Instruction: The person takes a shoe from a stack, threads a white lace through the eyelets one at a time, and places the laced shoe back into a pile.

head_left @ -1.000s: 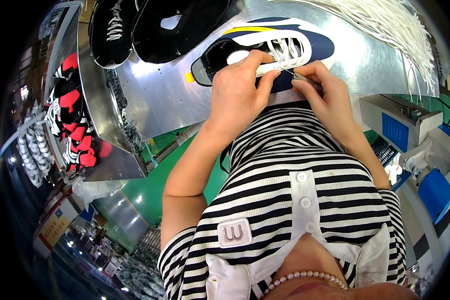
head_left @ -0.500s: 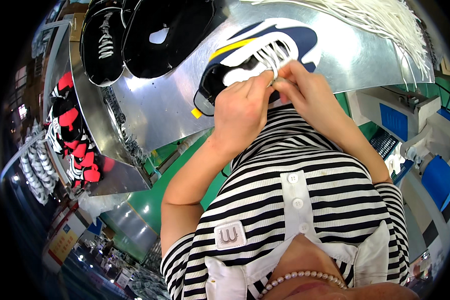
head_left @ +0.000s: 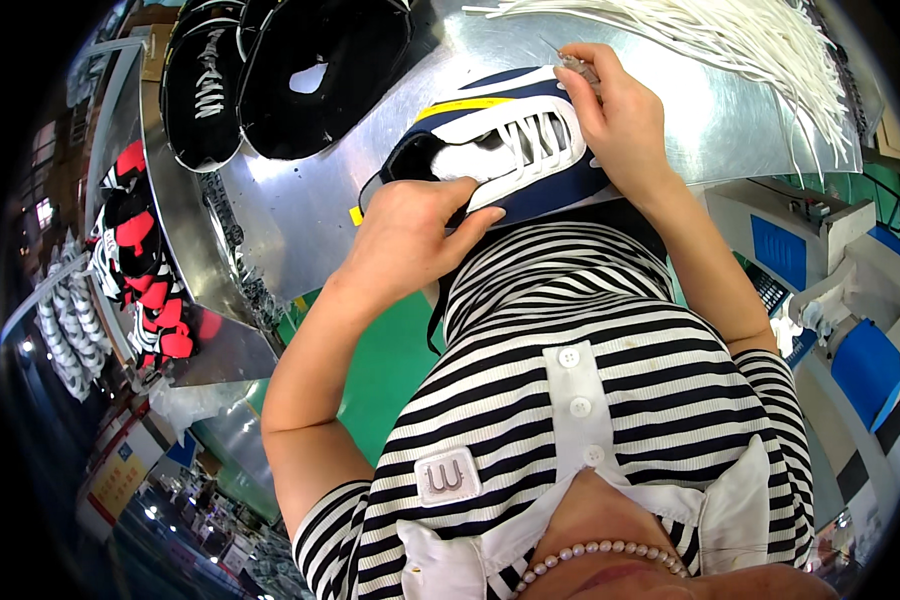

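A navy and white shoe upper (head_left: pixel 545 190) with a yellow stripe lies on the metal table, its opening toward the left. White laces (head_left: pixel 536 140) criss-cross over its tongue. My left hand (head_left: pixel 410 228) grips the near side of the collar, thumb outside and fingers reaching to the opening. At the toe end, my right hand (head_left: pixel 625 125) is closed on a small tool with a thin metal point (head_left: pixel 552 46); the fingers cover most of its handle. Whether the point is straight or hooked is too small to tell.
Black shoe uppers (head_left: pixel 320 110), one with grey-white lacing, lie at the back left. A large bundle of loose white laces (head_left: pixel 690 40) spreads over the back right. Red, black and white shoe parts (head_left: pixel 150 270) are stacked at the left. Grey and blue machinery (head_left: pixel 820 270) stands at the right.
My hands have parted from their pinch at the laces. The left moved down-left to the collar; the right moved up and now holds the pointed tool. The shoe shifted slightly left, its laces flatter.
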Available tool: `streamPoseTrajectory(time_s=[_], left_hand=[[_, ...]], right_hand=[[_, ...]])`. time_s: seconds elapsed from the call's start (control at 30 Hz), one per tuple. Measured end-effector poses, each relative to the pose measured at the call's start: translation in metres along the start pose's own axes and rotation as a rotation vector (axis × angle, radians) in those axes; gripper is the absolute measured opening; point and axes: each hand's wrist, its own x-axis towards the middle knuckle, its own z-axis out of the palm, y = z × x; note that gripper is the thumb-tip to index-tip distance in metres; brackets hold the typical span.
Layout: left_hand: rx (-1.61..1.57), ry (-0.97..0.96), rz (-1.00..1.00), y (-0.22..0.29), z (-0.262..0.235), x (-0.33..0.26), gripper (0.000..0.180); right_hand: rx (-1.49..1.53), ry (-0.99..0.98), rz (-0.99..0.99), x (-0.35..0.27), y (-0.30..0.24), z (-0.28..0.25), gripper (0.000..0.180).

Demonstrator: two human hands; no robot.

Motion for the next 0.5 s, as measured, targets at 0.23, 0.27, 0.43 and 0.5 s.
streamPoseTrajectory(time_s=[0.23, 0.27, 0.43, 0.5], left_hand=[[-0.234, 0.33, -0.034, 0.007, -0.003, 0.015, 0.014], [-0.217, 0.479, -0.05, 0.007, 0.001, 0.018, 0.011], [-0.086, 0.566, 0.102, 0.024, 0.024, 0.018, 0.011], [0.057, 0.618, 0.0, 0.035, 0.036, 0.02, 0.012]], right_hand=[[0.569, -0.165, 0.384, -0.011, -0.004, -0.026, 0.025], [0.591, -0.197, 0.421, -0.018, -0.006, -0.029, 0.024], [0.487, -0.138, 0.395, -0.033, -0.018, -0.029, 0.024], [0.485, -0.147, 0.383, -0.032, -0.016, -0.028, 0.024]])
